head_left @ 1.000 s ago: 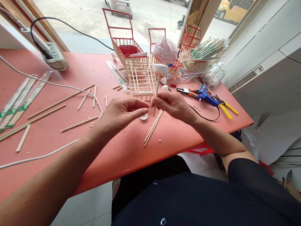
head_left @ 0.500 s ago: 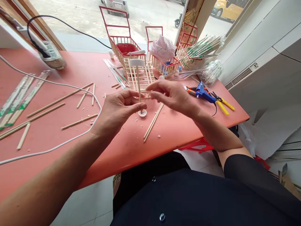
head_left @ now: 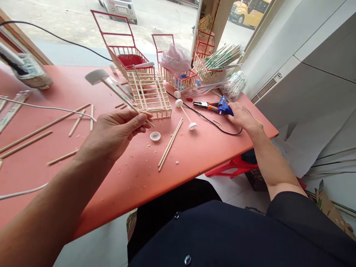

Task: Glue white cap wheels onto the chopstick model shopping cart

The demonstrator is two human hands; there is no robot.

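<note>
My left hand [head_left: 118, 128] pinches a thin wooden stick [head_left: 125, 100] between thumb and fingers. A white round cap [head_left: 96, 76] sits on the stick's upper far end. My right hand [head_left: 242, 115] is closed around the blue hot glue gun [head_left: 223, 105], which lies by the pliers [head_left: 204, 105]. Below the stick's bare tip, a loose white cap [head_left: 155, 136] rests on the table, hollow side up. Between my hands lies another stick with a white cap at each end [head_left: 192, 126]. Two bare sticks [head_left: 170, 145] lie side by side near the loose cap.
A stick-built basket frame [head_left: 150, 92] stands at the middle back. Behind it are red-trimmed miniature carts [head_left: 126, 55], one with white cloth [head_left: 175, 57], another with wrapped chopsticks [head_left: 225, 57]. Cut sticks [head_left: 36, 124] and a white cable [head_left: 55, 108] lie left; a black cord [head_left: 205, 119] crosses right.
My right hand has moved right from the stick onto the glue gun. My left hand has lifted the capped stick off the loose cap and tilted it left.
</note>
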